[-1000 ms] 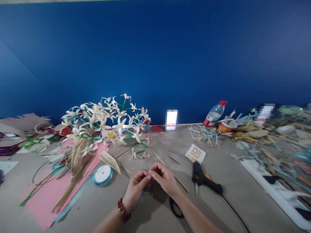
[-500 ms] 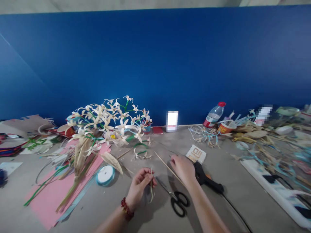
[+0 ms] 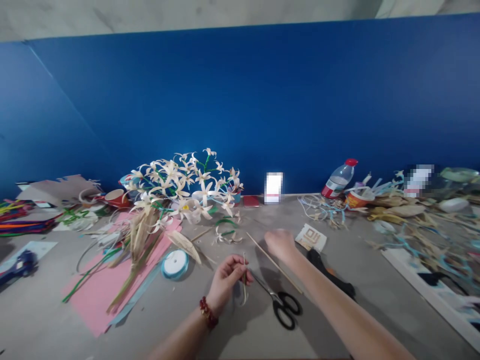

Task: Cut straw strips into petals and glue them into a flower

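Note:
Between the thumb and fingertips of my left hand [image 3: 229, 276] is a thin pale strip [image 3: 244, 295], with a loose end curling down below the fingers. Just right of that hand lie black-handled scissors [image 3: 287, 310], blades toward the fingers. My right hand [image 3: 280, 245] is over the table beyond a thin wooden stick [image 3: 273, 262]. It is smeared by motion and its fingers are hidden, so any held item cannot be made out. A black glue gun [image 3: 332, 275] lies beside my right forearm, partly covered by it. A printed white packet [image 3: 312, 237] is near its front end.
White-petalled handmade flowers [image 3: 180, 180] stand at back left. Pink paper [image 3: 93, 305], dried husks [image 3: 142, 235] and a blue ribbon spool [image 3: 175, 264] lie left. A red-capped bottle [image 3: 339, 177], a paper cup [image 3: 358, 199], tangled scraps and a white power strip [image 3: 423, 295] are right.
The view has turned left, so everything sits farther right in the picture. My right hand has moved slightly away from me and its forearm now covers more of the glue gun. My left hand keeps its pinch.

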Demonstrator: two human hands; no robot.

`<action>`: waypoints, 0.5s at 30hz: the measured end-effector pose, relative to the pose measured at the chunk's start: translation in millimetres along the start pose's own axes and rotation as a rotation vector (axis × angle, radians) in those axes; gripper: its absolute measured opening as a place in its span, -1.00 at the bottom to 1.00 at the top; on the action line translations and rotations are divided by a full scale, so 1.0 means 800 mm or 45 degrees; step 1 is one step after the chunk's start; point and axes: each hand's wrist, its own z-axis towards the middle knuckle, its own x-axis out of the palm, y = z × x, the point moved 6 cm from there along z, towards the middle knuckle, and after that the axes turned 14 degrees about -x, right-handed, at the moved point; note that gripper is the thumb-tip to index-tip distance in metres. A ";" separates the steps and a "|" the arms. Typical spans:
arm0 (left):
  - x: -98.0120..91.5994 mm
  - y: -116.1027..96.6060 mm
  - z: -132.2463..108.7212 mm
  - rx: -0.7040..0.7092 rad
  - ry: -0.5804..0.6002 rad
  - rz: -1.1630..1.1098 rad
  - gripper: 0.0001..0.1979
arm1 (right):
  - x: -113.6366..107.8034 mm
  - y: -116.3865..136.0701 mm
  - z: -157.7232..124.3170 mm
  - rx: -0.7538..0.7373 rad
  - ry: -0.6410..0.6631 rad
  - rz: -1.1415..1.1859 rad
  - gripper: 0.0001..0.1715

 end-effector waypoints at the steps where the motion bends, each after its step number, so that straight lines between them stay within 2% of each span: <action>1: 0.000 0.000 0.000 0.007 0.002 0.003 -0.71 | 0.001 0.001 0.001 -0.004 0.031 -0.007 -0.63; 7: 0.001 0.003 -0.001 -0.006 0.040 -0.018 -0.73 | 0.006 -0.001 0.003 -0.012 0.196 -0.060 -0.62; 15: 0.002 0.000 -0.001 -0.006 0.043 -0.068 -0.74 | 0.008 -0.009 -0.005 -0.054 0.248 -0.119 -0.67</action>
